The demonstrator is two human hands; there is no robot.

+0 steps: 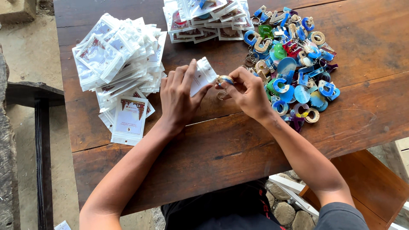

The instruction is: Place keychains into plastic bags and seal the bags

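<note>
Wooden table (238,140): white pouch (202,76) and keychain (224,80) between both hands.

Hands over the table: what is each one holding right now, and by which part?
Left hand holds a small white pouch by its lower end. Right hand pinches a keychain charm by its edge at the fingertips; its ring hangs below.

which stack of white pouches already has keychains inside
The stack of pouches at the table's far edge, beside the loose keychains: colour shows through them. The pile of pouches at left looks flat and empty.
</note>
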